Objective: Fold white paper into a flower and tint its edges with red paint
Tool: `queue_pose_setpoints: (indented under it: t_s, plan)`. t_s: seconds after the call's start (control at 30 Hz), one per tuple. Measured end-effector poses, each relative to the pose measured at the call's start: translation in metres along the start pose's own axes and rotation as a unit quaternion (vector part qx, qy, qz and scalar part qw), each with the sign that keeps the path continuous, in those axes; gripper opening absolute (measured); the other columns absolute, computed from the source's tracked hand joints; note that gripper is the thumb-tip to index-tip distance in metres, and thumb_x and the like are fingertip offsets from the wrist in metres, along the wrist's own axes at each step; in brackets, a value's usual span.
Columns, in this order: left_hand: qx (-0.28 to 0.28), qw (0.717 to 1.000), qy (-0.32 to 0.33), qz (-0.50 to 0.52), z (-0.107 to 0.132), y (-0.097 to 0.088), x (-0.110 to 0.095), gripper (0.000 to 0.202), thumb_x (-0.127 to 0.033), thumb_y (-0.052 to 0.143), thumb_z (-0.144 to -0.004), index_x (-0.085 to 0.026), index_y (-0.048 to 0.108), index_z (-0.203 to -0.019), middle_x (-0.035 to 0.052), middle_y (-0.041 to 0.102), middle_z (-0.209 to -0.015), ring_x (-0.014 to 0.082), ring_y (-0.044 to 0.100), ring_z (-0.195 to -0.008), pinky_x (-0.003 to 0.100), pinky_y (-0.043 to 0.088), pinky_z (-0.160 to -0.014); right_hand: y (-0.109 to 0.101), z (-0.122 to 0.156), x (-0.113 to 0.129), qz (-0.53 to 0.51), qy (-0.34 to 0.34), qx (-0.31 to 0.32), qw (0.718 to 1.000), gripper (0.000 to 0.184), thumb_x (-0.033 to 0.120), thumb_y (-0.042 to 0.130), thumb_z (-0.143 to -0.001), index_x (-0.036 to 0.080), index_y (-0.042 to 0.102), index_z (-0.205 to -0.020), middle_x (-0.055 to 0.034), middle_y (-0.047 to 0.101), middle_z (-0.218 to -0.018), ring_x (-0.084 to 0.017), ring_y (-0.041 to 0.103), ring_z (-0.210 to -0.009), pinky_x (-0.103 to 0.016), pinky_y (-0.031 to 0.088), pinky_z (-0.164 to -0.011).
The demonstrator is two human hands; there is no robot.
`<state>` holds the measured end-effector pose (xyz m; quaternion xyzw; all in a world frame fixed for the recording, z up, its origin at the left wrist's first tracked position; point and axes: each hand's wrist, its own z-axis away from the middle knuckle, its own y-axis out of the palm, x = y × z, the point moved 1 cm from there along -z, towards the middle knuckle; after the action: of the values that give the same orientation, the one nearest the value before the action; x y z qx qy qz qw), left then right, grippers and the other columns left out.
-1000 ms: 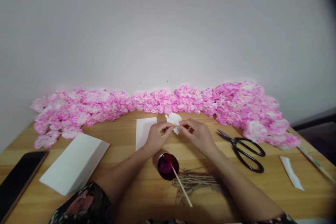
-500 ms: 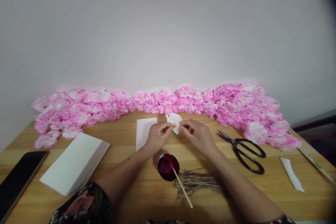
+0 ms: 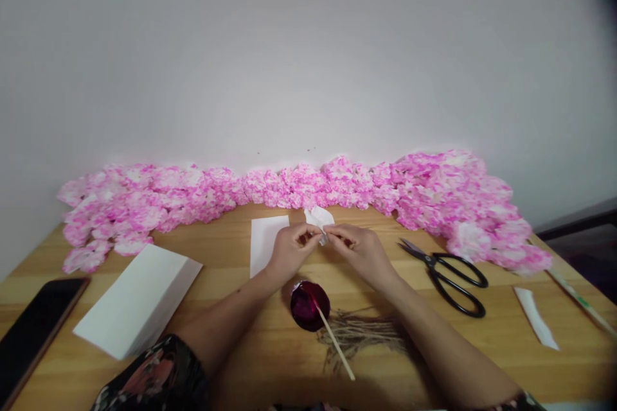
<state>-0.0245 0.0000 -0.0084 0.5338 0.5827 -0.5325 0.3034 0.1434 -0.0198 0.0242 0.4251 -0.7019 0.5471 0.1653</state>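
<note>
A small crumpled white paper flower (image 3: 319, 216) is pinched between both hands over the middle of the table. My left hand (image 3: 294, 247) grips its lower left side with thumb and forefinger. From the other side, my right hand (image 3: 359, 249) pinches it, fingertips almost meeting those of the left. Part of the flower is hidden behind the fingers. Just below the hands stands a small bowl of dark magenta liquid (image 3: 303, 308) with a thin wooden stick (image 3: 337, 343) leaning out. A bundle of thin brown twine or stems (image 3: 366, 332) lies beside it.
Pink-and-white paper flowers (image 3: 299, 187) line the wall side. A white paper sheet (image 3: 264, 241) and a thick white paper stack (image 3: 137, 298) lie left, beyond a phone (image 3: 38, 327). Right are black scissors (image 3: 436, 270), a white paper strip (image 3: 536, 318) and a long thin stick (image 3: 581, 302).
My right hand has shifted slightly left, bringing its fingertips closer to my left hand's at the base of the white flower. The other things lie as before.
</note>
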Motion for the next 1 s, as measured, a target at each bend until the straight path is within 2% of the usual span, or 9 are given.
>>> queue_pose_setpoints:
  t_s: [0.23,0.43,0.6,0.83,1.0]
  plan:
    - [-0.015,1.0,-0.005,-0.02,0.001,0.002,0.002,0.01,-0.02,0.06,-0.079,-0.015,0.067,-0.076,0.0014,0.069,-0.07,0.0116,0.059,-0.062,0.021,0.045,-0.061,0.008,0.005,0.004,0.07,-0.062,-0.035,0.995,0.023,0.019,0.052,-0.089,0.022,0.072,-0.096,-0.007,0.075,-0.094,-0.02,0.069,-0.083,-0.031,0.052,-0.075]
    - [-0.005,1.0,0.004,-0.03,0.001,0.002,0.001,0.009,-0.018,0.058,-0.079,-0.015,0.066,-0.075,0.0012,0.068,-0.07,0.0113,0.059,-0.062,0.021,0.044,-0.061,0.006,0.002,0.004,0.008,0.001,-0.011,1.0,0.019,0.019,0.056,-0.086,0.021,0.073,-0.092,-0.0025,0.075,-0.081,-0.015,0.065,-0.065,-0.024,0.046,-0.058]
    - [0.001,1.0,-0.002,-0.028,0.001,0.001,0.0,0.009,-0.017,0.058,-0.078,-0.015,0.066,-0.075,0.0009,0.068,-0.069,0.0111,0.059,-0.062,0.021,0.044,-0.061,0.005,0.002,0.003,0.004,0.012,-0.008,1.0,0.017,0.021,0.056,-0.086,0.021,0.073,-0.088,-0.002,0.074,-0.078,-0.015,0.064,-0.064,-0.023,0.044,-0.057]
    - [0.001,1.0,0.006,-0.029,0.001,0.002,0.001,0.01,-0.018,0.058,-0.08,-0.016,0.066,-0.075,0.0011,0.068,-0.071,0.0117,0.059,-0.065,0.021,0.044,-0.064,0.007,0.005,0.004,0.089,-0.072,-0.041,0.993,0.018,0.019,0.053,-0.089,0.02,0.071,-0.09,-0.0046,0.073,-0.081,-0.017,0.066,-0.071,-0.026,0.046,-0.065]
    - [-0.003,0.999,0.009,-0.039,0.002,0.002,0.0,0.01,-0.016,0.057,-0.079,-0.016,0.064,-0.073,0.0002,0.066,-0.068,0.0108,0.057,-0.062,0.021,0.042,-0.062,0.012,0.007,0.004,0.129,-0.096,-0.067,0.985,0.017,0.017,0.052,-0.089,0.019,0.069,-0.085,-0.0051,0.071,-0.077,-0.017,0.063,-0.069,-0.026,0.044,-0.064]
